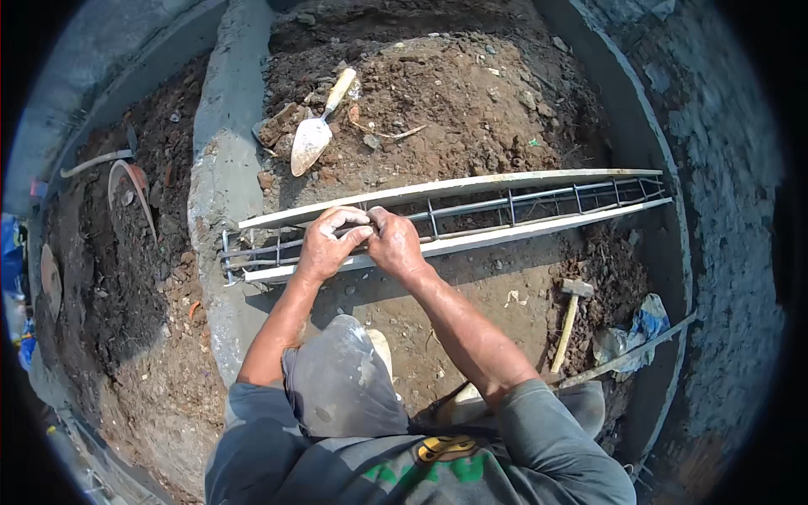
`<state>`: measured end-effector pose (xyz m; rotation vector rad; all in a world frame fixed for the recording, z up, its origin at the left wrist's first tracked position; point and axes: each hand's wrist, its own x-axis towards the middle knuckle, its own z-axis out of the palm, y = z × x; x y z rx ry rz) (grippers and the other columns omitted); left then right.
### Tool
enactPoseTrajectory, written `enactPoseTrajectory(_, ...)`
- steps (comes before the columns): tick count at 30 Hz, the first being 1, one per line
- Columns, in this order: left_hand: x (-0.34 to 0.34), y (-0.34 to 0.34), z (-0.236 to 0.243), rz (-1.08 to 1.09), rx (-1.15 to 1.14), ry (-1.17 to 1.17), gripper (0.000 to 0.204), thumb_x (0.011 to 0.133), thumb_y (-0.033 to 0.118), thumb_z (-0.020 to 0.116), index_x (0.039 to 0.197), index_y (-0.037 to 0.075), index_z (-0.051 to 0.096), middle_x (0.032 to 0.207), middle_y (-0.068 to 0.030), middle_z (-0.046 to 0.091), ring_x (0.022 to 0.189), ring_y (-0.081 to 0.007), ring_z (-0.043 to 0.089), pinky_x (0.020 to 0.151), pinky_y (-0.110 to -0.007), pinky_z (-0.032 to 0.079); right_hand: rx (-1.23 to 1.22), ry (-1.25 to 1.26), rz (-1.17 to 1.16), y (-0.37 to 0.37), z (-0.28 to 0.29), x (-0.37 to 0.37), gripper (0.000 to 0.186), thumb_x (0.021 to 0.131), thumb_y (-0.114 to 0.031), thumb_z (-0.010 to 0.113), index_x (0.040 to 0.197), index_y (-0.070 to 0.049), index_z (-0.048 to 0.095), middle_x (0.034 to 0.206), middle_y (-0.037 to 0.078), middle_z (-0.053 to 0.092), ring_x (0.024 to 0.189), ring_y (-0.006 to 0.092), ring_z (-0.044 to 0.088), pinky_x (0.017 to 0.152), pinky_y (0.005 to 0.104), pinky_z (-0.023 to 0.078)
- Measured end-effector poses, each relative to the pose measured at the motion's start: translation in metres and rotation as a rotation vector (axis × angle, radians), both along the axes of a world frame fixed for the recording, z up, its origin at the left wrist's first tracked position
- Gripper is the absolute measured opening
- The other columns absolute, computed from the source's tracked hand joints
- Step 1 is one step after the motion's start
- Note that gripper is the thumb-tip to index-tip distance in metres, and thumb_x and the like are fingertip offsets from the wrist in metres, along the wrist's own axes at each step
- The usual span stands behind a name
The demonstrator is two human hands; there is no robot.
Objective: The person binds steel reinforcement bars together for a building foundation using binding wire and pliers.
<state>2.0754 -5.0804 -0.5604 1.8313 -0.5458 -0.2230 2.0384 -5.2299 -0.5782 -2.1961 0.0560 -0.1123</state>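
My left hand point(326, 246) and my right hand point(396, 243) meet over a long rebar cage point(510, 207) with cross ties along it. Both sets of fingers are curled and pinched together near a tie; whatever they grip is too small or hidden to make out. The cage lies between two pale formwork boards, a far board point(471, 184) and a near board point(539, 228). At its left end the bars rest on a grey concrete beam point(220, 181); the right end reaches the concrete by the wall.
Beyond the boards a trowel point(311, 145) lies on loose soil. To the right are a hammer point(569, 324), a crumpled plastic bag point(644, 330) and a long pole point(627, 355). Left of the beam, a reddish bowl-shaped piece point(129, 187) sits on dirt. A rough wall point(730, 210) rises at right.
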Motion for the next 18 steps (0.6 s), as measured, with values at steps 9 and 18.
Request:
enactPoseTrajectory(9,0.03,0.005,-0.011,0.106,0.007,0.349,0.042,0.091,0.021,0.061,0.121,-0.007,0.05,0.088,-0.0065,0.064,0.075,-0.0095,0.059,0.067,-0.026,0.051,-0.038,-0.066,0.009,0.018,-0.004,-0.006,0.015,0.086,-0.015,0.055,0.086,0.0,0.052,0.079,0.021,0.061,0.073,0.0397,0.062,0.064,0.0479,0.05)
enactPoseTrajectory(18,0.033,0.008,0.008,0.155,0.334,-0.336,0.008,0.078,0.011,0.065,0.082,0.004,0.064,0.082,-0.0101,0.058,0.08,-0.0272,0.058,0.072,-0.037,0.045,-0.264,-0.172,0.078,0.031,0.007,-0.006,0.01,0.074,-0.01,0.056,0.079,-0.002,0.054,0.07,0.015,0.058,0.064,0.0321,0.063,0.059,0.042,0.051)
